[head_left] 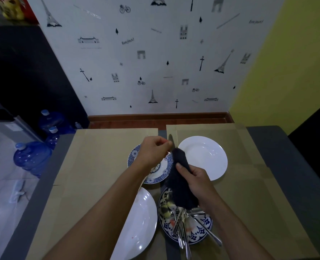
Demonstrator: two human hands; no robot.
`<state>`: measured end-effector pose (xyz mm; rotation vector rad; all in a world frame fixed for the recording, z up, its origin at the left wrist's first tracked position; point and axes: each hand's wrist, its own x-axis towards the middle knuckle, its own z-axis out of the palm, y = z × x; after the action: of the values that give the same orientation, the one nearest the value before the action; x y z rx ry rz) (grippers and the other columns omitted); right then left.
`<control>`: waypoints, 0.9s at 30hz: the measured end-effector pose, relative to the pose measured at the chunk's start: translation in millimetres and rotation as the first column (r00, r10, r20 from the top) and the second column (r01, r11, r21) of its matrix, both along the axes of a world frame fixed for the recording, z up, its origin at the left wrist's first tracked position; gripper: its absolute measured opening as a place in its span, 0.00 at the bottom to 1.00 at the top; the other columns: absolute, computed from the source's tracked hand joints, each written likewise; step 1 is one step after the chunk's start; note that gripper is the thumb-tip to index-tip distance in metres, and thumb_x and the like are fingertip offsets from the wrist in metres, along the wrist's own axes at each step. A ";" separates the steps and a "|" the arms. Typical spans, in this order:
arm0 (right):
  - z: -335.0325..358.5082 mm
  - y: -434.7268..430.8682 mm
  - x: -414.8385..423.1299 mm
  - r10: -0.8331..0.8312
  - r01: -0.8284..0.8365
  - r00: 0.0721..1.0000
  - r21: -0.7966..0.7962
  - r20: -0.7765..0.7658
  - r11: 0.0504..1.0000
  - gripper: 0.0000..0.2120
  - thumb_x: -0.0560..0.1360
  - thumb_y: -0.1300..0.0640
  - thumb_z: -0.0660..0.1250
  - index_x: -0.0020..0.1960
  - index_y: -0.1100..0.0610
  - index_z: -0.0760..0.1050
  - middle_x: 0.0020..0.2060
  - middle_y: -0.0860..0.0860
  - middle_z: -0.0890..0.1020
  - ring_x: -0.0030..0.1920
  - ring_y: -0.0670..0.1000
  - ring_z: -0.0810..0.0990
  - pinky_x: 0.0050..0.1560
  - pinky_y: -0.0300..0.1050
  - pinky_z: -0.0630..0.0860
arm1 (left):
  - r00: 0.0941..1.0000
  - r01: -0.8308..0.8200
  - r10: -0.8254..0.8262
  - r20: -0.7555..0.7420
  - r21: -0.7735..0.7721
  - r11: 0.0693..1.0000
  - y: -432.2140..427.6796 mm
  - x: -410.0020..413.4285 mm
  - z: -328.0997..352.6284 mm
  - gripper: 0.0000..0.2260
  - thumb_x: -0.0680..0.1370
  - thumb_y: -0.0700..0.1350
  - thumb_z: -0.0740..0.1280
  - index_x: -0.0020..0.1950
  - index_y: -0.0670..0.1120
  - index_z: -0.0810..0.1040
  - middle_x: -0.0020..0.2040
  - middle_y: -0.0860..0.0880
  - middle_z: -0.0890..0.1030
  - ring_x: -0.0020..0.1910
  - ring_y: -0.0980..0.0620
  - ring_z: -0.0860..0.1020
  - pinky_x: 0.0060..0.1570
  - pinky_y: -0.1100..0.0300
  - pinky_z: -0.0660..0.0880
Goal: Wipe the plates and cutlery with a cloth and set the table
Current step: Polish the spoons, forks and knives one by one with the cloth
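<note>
Left hand (153, 150) pinching knife (170, 138), right hand (195, 180) gripping dark cloth (180, 186) around it

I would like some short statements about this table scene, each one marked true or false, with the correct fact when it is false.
1. The right hand grips a dark cloth. True.
2. The pile of cutlery lies on a plain white plate. False: it lies on the near blue-patterned plate.
3. The left hand rests flat and empty on the table. False: it is raised and pinches a knife, whose tip shows above the cloth.
4. The far white plate has no cutlery on it. True.
5. Blue water bottles stand on the floor to the left of the table. True.
</note>
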<state>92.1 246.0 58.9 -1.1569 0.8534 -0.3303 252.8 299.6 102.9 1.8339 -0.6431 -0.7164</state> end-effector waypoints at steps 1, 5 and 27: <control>-0.2 -1.6 -1.7 0.017 -0.017 1.000 -0.007 -0.010 1.000 0.11 0.80 0.50 0.70 0.53 0.57 0.86 0.47 0.59 0.88 0.48 0.61 0.87 0.51 0.58 0.84 | 1.000 -0.029 0.029 -0.009 -0.008 1.000 1.5 0.6 -1.4 0.08 0.79 0.42 0.68 0.45 0.41 0.84 0.37 0.45 0.82 0.35 0.52 0.77 0.43 0.55 0.77; 1.5 -8.0 -14.3 0.112 -0.111 0.992 0.025 -0.055 0.994 0.12 0.80 0.52 0.70 0.53 0.60 0.85 0.47 0.61 0.88 0.47 0.61 0.87 0.46 0.52 0.83 | 0.995 -0.103 0.103 -0.003 -0.022 0.994 8.6 8.2 -5.8 0.07 0.80 0.42 0.67 0.48 0.41 0.84 0.37 0.47 0.82 0.36 0.53 0.77 0.43 0.57 0.77; 7.5 -10.0 -9.3 -0.008 0.013 0.999 0.085 -0.052 0.996 0.13 0.78 0.51 0.72 0.53 0.61 0.86 0.49 0.61 0.88 0.49 0.60 0.86 0.60 0.61 0.80 | 0.986 -0.097 0.114 0.121 -0.139 0.986 7.3 8.7 -6.8 0.08 0.80 0.43 0.68 0.47 0.42 0.85 0.34 0.50 0.80 0.34 0.55 0.75 0.39 0.58 0.74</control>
<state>82.8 236.0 66.4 -1.0856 0.9106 -0.2708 261.5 306.8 96.0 1.7864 -0.6558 -0.4766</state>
